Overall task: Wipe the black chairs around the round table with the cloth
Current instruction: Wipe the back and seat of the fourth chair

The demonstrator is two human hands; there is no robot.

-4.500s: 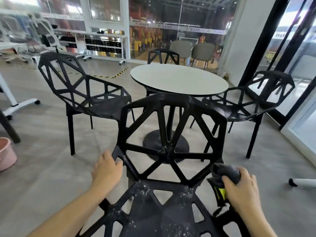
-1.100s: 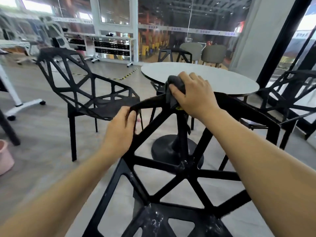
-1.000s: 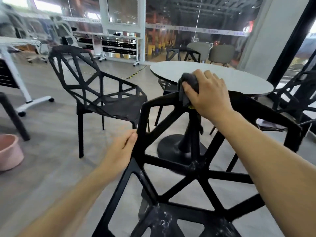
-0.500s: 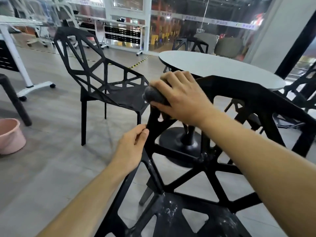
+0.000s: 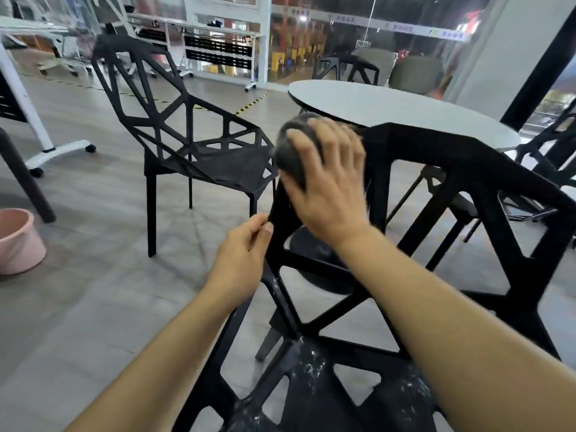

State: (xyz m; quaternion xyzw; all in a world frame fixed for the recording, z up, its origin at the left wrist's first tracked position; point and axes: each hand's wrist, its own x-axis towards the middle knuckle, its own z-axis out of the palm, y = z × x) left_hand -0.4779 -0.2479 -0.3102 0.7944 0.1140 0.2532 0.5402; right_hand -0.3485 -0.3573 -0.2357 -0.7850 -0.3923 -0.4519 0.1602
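Right hand [image 5: 327, 182] curled round a bunched dark cloth [image 5: 291, 151], pressing it on the upper left corner of the near black chair's backrest [image 5: 436, 157]; blurred, so the exact hold under the fingers cannot be told. Left hand [image 5: 240, 260] pinching the left edge strut of the same backrest just below the cloth, thumb and fingertips closed on it, steadying.

Risks, as a judgement: could skid or tip toward the round tabletop [image 5: 389, 110] if the push on the high corner outweighs that light pinch; top rail looks close to the tabletop's near edge and could knock it. Could let the bunched cloth slip off the narrow strut, leaving bare fingers rubbing plastic. Could smear rather than lift the white specks on the seat [image 5: 314, 397] if the cloth is already dirty.

Orientation: near chair faces the person, seat toward the camera, backrest on the far side toward the tabletop, leaning away. Long axis of the backrest's top rail runs from left, far, to right, near. Other black chairs: one well to the left [image 5: 193, 141], one at the far side [image 5: 346, 68], one at the right edge [image 5: 548, 148]. Pink bucket [image 5: 17, 241] on the floor far left.
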